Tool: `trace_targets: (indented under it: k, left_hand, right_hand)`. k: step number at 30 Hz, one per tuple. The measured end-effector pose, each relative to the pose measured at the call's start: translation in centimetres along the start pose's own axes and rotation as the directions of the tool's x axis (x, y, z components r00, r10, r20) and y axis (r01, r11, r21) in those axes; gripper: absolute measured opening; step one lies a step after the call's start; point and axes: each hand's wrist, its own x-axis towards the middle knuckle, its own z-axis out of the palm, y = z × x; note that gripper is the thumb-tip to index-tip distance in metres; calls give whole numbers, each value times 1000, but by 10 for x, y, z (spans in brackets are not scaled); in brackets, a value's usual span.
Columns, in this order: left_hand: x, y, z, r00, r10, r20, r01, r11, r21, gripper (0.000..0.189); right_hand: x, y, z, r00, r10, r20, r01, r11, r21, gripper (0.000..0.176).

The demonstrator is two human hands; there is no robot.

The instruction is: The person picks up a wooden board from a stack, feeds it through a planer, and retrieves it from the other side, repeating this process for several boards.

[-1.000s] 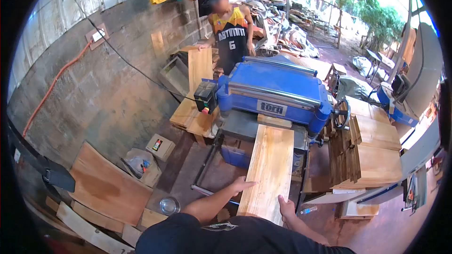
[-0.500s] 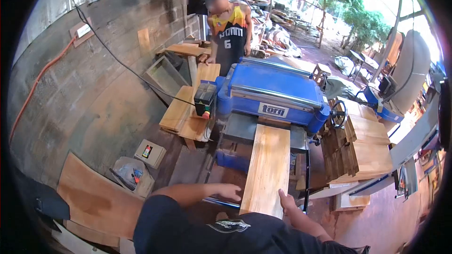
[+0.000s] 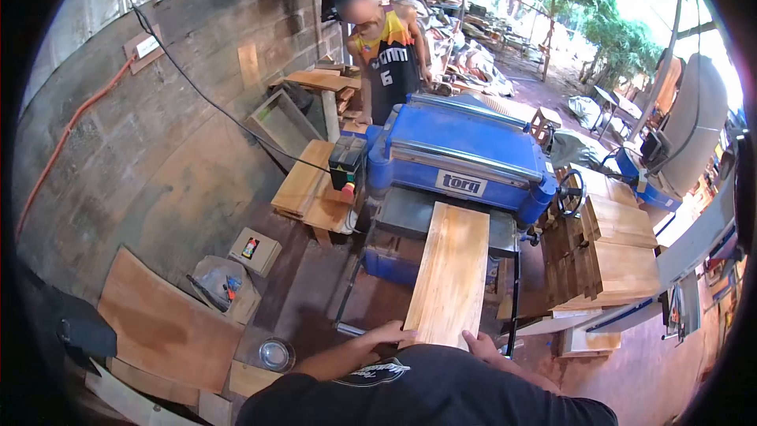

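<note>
**A:** Start closest in. What have the hands got?

**B:** The near end of a long plank (image 3: 451, 272). The left hand (image 3: 386, 335) has its fingers bent over the left corner, and the right hand (image 3: 479, 343) clasps the right corner. How far they wrap underneath is hidden by the shirt.

**A:** How would it handle?

**B:** Stiff, solid wood, fairly heavy I'd judge, and long enough to tip if held at one point. Two hands at the end corners, or along both edges, would suit it. The edges may be splintery.

**A:** And its look?

**B:** Pale honey-yellow with streaky grain, flat and straight-sided. It lies lengthwise on the grey table (image 3: 406, 217) of the blue planer (image 3: 465, 154), with its far end at the machine's mouth.

**A:** Beyond that?

**B:** Stacked boards (image 3: 623, 248) off to the right, and another person (image 3: 392, 63) standing behind the planer.
</note>
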Motion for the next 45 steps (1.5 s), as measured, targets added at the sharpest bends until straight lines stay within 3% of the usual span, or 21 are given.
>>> trace_targets:
  k: [1,3,5,6,7,8,14,16,20,21,23,24,25,27,28,29,31,33,35,39,45]
  left_hand:
    - [-4,4,2,1000,-5,-10,4,1000,-3,52]
    - [-1,14,3,992,33,-122,-70,949,-307,53]
    - [13,11,9,984,5,-177,-73,922,-381,48]
    - [14,14,14,975,-70,-209,-60,827,-559,46]
    - [15,17,17,963,-150,-223,-56,699,-713,45]
    - [17,17,18,947,-129,-295,-137,667,-732,49]
    - [-1,42,24,894,-211,-395,-106,758,-644,46]
    - [10,29,28,897,-210,-388,-90,774,-627,48]
    - [21,26,35,901,-195,-388,-128,734,-667,45]
    - [5,53,31,909,-230,-347,-87,710,-699,45]
    - [6,55,34,923,-101,-372,-225,643,-732,46]
    - [2,69,30,928,-180,-326,-115,693,-711,47]
    - [-5,82,26,922,-260,-285,-4,733,-680,48]
    - [18,61,25,881,-258,-398,-17,821,-570,49]
    - [7,91,17,881,-344,-323,56,756,-652,50]
    - [14,80,16,883,-349,-312,68,755,-652,50]
    - [41,49,9,880,-236,-412,-51,816,-575,51]
    - [54,42,1,871,-244,-427,-20,850,-526,52]
    - [64,46,-6,867,-138,-478,-156,837,-524,53]
    - [79,57,-20,845,-195,-498,-99,858,-504,58]
    - [80,84,-33,807,-252,-534,41,926,-375,55]
  right_hand:
    - [0,-10,0,998,55,-36,-55,998,-11,45]
    - [19,-1,3,1000,12,-4,-11,998,68,44]
    - [15,-19,10,995,92,-28,-74,920,385,41]
    - [19,-18,11,999,18,36,-35,853,521,41]
    - [21,-15,7,999,15,38,-33,853,520,41]
    - [20,-10,6,993,24,111,-86,802,592,40]
    - [-16,-10,2,950,-4,313,-219,708,672,36]
    - [-17,-9,3,989,1,146,-86,808,583,32]
    - [16,19,9,991,-131,3,96,744,662,30]
    - [23,23,10,997,-66,-48,81,772,630,31]
    - [34,22,10,987,-83,-136,145,827,544,34]
    - [43,25,10,980,-28,-197,119,877,466,36]
    - [42,17,10,983,-25,-182,112,866,487,38]
    - [57,21,13,976,-1,-218,106,876,471,38]
    - [62,19,13,977,-18,-214,118,878,463,38]
    - [67,17,12,977,-36,-209,130,881,455,39]
    - [69,-1,15,969,-24,-245,138,877,460,39]
    - [74,-11,13,961,-19,-277,151,874,463,39]
    - [84,-20,10,955,-21,-295,118,942,315,37]
    - [98,-38,8,952,-43,-302,157,918,364,40]
    - [113,-42,3,947,-70,-313,149,961,234,41]
